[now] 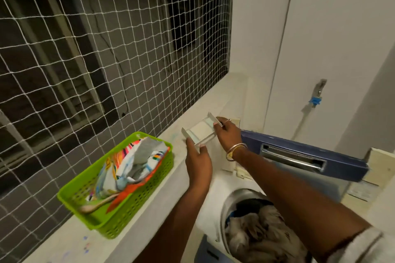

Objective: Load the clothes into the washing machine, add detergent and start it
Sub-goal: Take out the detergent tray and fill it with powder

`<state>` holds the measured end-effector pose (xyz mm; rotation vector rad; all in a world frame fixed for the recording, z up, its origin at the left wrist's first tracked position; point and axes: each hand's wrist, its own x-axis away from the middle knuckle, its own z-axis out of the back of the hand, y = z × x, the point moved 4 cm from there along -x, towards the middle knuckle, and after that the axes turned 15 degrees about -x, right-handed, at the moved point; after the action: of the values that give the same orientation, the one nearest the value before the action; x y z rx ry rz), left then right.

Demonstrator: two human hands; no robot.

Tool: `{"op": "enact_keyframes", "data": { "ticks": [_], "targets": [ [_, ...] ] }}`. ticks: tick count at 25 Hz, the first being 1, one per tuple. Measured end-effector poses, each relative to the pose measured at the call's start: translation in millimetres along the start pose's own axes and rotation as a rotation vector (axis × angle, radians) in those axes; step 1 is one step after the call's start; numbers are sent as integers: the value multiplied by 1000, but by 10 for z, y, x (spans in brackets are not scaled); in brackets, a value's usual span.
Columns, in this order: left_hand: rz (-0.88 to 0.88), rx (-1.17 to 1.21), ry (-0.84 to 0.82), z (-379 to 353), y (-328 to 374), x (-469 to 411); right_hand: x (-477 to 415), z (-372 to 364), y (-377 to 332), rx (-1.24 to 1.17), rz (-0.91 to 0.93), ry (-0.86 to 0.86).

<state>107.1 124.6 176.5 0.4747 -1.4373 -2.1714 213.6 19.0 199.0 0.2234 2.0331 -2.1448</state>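
— Behind the white net (pixel 85 60) it is dark. What stands on the surface (pixel 149 209) at the left?

— One green basket (pixel 149 188), with a colourful detergent packet (pixel 132 162) inside and a pale spoon (pixel 96 205) beside it.

— And the hands?

— Both are just right of the basket. The left hand (pixel 197 160) pinches the near corner of a white plastic tray (pixel 199 131) between thumb and fingers. The right hand (pixel 227 134), with bangles (pixel 235 149) on the wrist, has its grip closed on the far end of the same tray.

— Where are the clothes (pixel 256 230)?

— They lie in the drum of the washing machine (pixel 213 198), under the right arm. Its blue lid (pixel 299 151) stands open, and a tap (pixel 318 94) is on the wall further right.
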Motion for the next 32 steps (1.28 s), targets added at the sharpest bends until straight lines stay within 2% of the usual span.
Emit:
{"op": "enact_keyframes", "data": {
  "ticks": [7,14,18,24,32],
  "targets": [
    [119,-107,55,118,-187,-545,-503,-733,75,156,-71,-176],
    [232,-202,20,91,-235,-657,-585,-961,281,279,-173,-314],
    [255,-85,18,111,-166,-566,-491,-910,198,221,-185,-304],
    [56,-234,51,196,232,-239,-224,-561,-49,172,-107,-214],
    [-99,-153,78,408,937,18,273,-240,-787,101,64,-230]
  ]
}}
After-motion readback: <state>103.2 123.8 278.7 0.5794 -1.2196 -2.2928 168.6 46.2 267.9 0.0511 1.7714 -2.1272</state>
